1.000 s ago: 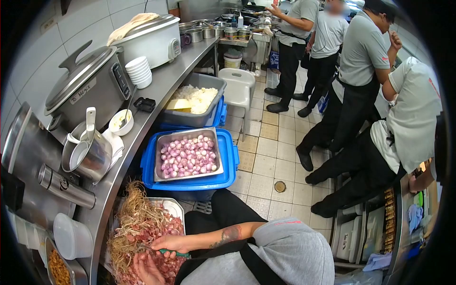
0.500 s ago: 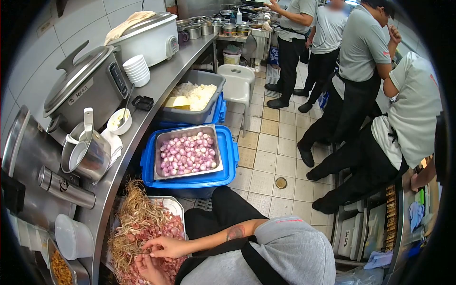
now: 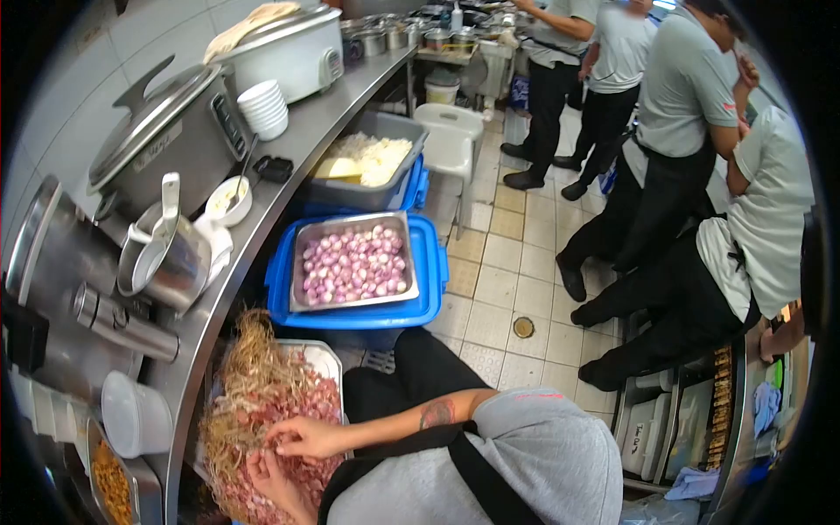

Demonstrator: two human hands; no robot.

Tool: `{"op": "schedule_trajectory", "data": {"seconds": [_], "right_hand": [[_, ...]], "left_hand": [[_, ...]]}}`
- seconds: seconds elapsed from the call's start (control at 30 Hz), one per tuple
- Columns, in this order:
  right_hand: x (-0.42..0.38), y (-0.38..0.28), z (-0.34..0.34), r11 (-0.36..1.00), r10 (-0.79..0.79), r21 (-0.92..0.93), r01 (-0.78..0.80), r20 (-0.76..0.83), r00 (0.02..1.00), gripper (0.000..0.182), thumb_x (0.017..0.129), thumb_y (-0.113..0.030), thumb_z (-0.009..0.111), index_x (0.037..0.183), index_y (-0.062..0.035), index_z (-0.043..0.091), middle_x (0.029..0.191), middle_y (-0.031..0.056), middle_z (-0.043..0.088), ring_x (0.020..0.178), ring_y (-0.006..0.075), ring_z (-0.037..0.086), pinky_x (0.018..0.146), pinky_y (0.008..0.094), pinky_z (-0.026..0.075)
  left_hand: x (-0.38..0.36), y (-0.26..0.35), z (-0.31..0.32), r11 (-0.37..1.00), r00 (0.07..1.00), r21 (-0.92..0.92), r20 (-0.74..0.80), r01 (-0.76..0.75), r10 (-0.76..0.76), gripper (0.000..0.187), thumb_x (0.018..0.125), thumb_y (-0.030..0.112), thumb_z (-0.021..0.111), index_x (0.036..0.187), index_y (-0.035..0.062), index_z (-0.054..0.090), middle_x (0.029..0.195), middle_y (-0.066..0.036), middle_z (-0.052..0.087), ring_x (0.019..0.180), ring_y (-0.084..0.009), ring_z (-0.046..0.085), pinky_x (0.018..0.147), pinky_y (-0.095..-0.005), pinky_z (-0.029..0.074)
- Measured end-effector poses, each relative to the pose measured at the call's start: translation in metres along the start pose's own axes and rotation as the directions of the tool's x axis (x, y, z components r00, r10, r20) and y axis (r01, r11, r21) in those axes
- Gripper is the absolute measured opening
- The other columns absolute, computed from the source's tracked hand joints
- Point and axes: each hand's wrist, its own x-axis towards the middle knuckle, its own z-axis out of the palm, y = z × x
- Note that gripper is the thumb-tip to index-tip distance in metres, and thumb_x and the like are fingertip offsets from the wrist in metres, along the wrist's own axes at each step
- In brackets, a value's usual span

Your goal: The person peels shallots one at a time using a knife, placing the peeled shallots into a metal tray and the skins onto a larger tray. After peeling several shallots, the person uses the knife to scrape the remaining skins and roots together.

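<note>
A metal tray [image 3: 330, 357] holds a heap of small reddish-pink pieces that look like shallot skins [image 3: 320, 391], with a tangle of dry, straw-coloured stalks or roots [image 3: 248, 363] along its left side. Over this heap my right hand [image 3: 306, 437] is closed, thumb and fingertips pinched together. Just below it, my left hand [image 3: 273, 480] has its fingers curled close to the right fingertips. Whatever lies between the fingers is too small to make out. Beyond the heap, a steel pan [image 3: 409, 293] of peeled shallots [image 3: 354, 262] sits on a blue lid [image 3: 429, 306].
On the left, a steel counter [image 3: 254, 232] carries cookers [image 3: 166, 140], stacked white bowls [image 3: 262, 109], a steel pot [image 3: 179, 271] and a plastic tub [image 3: 136, 416]. A grey bin [image 3: 398, 162] and white stool [image 3: 449, 140] stand farther back. Several people in grey shirts [image 3: 687, 87] stand right.
The view has shifted slightly, so the background sits a little lower and farther right. Both hands stay together over the heap, fingers slightly repositioned.
</note>
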Motion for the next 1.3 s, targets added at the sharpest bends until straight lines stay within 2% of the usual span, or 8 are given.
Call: {"op": "schedule_trajectory", "data": {"seconds": [0.1,0.13,0.3,0.43,0.57,0.8,0.9,1.3], "right_hand": [[0.019,0.042,-0.004,0.913,-0.354,-0.242,0.328,-0.076,0.932,0.027,0.085,-0.01,0.057,0.111,-0.0049,0.055,0.085,0.0047,0.06,0.075,0.0084,0.055,0.063,0.0262,0.046],[0.012,0.021,-0.005,0.986,-0.107,-0.132,0.097,-0.068,0.992,0.028,0.086,-0.011,0.056,0.113,-0.0057,0.054,0.081,0.0044,0.06,0.067,0.0074,0.056,0.057,0.0248,0.046],[0.004,-0.002,-0.004,1.0,-0.012,-0.006,0.012,-0.056,0.998,0.028,0.086,-0.011,0.057,0.113,-0.0073,0.056,0.065,-0.0008,0.054,0.049,0.004,0.048,0.042,0.021,0.038],[0.001,-0.013,0.001,0.999,-0.025,0.025,0.026,-0.032,0.999,0.036,0.085,-0.005,0.056,0.122,-0.0066,0.052,0.063,-0.002,0.051,0.049,0.0029,0.045,0.043,0.0189,0.036],[-0.002,-0.019,0.003,0.989,-0.07,-0.131,0.062,-0.063,0.996,0.038,0.085,-0.005,0.056,0.123,-0.005,0.051,0.091,0.0027,0.062,0.056,0.0006,0.045,0.047,0.0178,0.038],[-0.005,-0.023,0.005,0.987,-0.138,-0.093,0.133,-0.053,0.989,0.037,0.086,-0.004,0.055,0.123,-0.0013,0.049,0.085,-0.0003,0.054,0.058,-0.0015,0.045,0.049,0.0147,0.038],[-0.006,-0.026,0.005,0.983,-0.141,-0.129,0.132,-0.063,0.988,0.035,0.084,-0.003,0.056,0.119,-0.0003,0.051,0.101,0.0048,0.061,0.086,0.0055,0.054,0.068,0.0205,0.048],[-0.002,-0.02,0.004,0.995,-0.094,0.026,0.099,-0.146,0.985,0.023,0.085,-0.003,0.057,0.106,0.0057,0.055,0.096,0.0072,0.061,0.083,0.0072,0.056,0.067,0.0208,0.049]], "left_hand": [[-0.002,0.007,0.004,0.951,0.99,0.278,0.045,-0.137,0.13,0.016,0.084,0.0,0.057,0.099,-0.002,0.052,0.105,-0.012,0.056,0.094,-0.0163,0.053,0.083,-0.0281,0.043],[-0.002,0.009,0.007,0.957,0.992,0.261,0.024,-0.126,0.124,0.017,0.083,0.0,0.058,0.099,-0.002,0.053,0.106,-0.012,0.056,0.096,-0.017,0.053,0.085,-0.0284,0.042],[-0.001,0.014,0.008,0.825,0.959,0.507,0.013,-0.249,0.282,0.027,0.075,-0.002,0.065,0.1,-0.0017,0.056,0.101,-0.009,0.057,0.095,-0.017,0.054,0.086,-0.0288,0.043],[-0.011,0.03,0.021,0.992,0.992,0.014,-0.003,-0.122,0.122,0.029,0.076,-0.009,0.061,0.103,-0.0024,0.053,0.093,-0.007,0.058,0.086,-0.0133,0.057,0.078,-0.0237,0.047],[-0.013,0.028,0.022,0.991,0.991,-0.039,-0.026,-0.13,0.129,0.029,0.075,-0.012,0.06,0.101,-0.0022,0.052,0.094,-0.008,0.057,0.088,-0.0131,0.057,0.079,-0.0233,0.048],[-0.016,0.035,0.032,0.943,0.953,0.181,-0.063,-0.28,0.295,0.029,0.071,-0.012,0.062,0.097,-0.0027,0.055,0.095,-0.01,0.058,0.086,-0.0152,0.057,0.076,-0.0258,0.048],[-0.015,0.041,0.035,0.786,0.886,0.468,-0.014,-0.405,0.464,0.029,0.067,-0.01,0.065,0.094,-0.0021,0.059,0.093,-0.011,0.059,0.083,-0.0177,0.059,0.074,-0.0274,0.049],[-0.022,0.037,0.041,0.628,0.813,0.606,0.053,-0.488,0.58,0.028,0.065,-0.008,0.068,0.091,-0.0011,0.062,0.091,-0.013,0.061,0.084,-0.0232,0.061,0.075,-0.0307,0.048]]}}
